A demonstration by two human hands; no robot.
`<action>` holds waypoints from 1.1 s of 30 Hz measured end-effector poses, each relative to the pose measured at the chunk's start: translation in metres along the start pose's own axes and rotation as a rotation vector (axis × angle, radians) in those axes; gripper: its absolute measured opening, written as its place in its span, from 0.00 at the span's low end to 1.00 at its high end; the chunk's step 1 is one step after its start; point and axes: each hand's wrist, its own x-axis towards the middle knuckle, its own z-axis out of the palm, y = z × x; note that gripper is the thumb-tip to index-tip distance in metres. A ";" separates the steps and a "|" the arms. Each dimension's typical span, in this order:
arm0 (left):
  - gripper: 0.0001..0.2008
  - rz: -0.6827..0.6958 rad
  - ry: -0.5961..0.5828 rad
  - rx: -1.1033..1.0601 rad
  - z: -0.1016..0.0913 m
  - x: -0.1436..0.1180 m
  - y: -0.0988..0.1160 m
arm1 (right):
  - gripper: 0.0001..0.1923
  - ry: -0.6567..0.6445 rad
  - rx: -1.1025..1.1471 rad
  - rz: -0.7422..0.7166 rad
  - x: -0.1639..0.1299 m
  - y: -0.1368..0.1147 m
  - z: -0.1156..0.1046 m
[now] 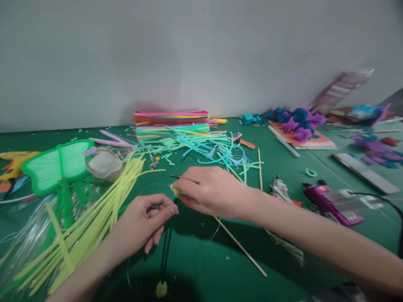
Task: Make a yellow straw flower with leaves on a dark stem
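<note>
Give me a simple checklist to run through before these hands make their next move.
1. Small, rounded, pale-yellow piece held by the right hand: ok.
2. Left hand firmly gripping something: cannot tell.
3. Second small, rounded, pale-yellow piece in view: ok, near the bottom edge.
4. Green tabletop free of loose sticks: not ok; a slim, pale wooden stick lies there.
5. Bundle of long, yellow-green strips untouched by the left forearm: cannot tell.
</note>
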 end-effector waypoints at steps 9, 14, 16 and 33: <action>0.15 0.054 0.047 -0.081 -0.002 0.002 -0.002 | 0.07 0.030 0.276 0.137 0.002 -0.002 0.003; 0.14 0.074 0.137 -0.205 -0.005 0.002 -0.005 | 0.19 0.000 1.361 0.655 0.002 0.009 0.004; 0.14 0.083 0.119 -0.279 -0.006 0.003 -0.006 | 0.13 -0.012 1.756 0.793 0.000 0.015 0.011; 0.14 0.092 0.146 -0.279 -0.001 0.006 -0.004 | 0.14 0.302 1.634 0.781 0.011 -0.008 0.045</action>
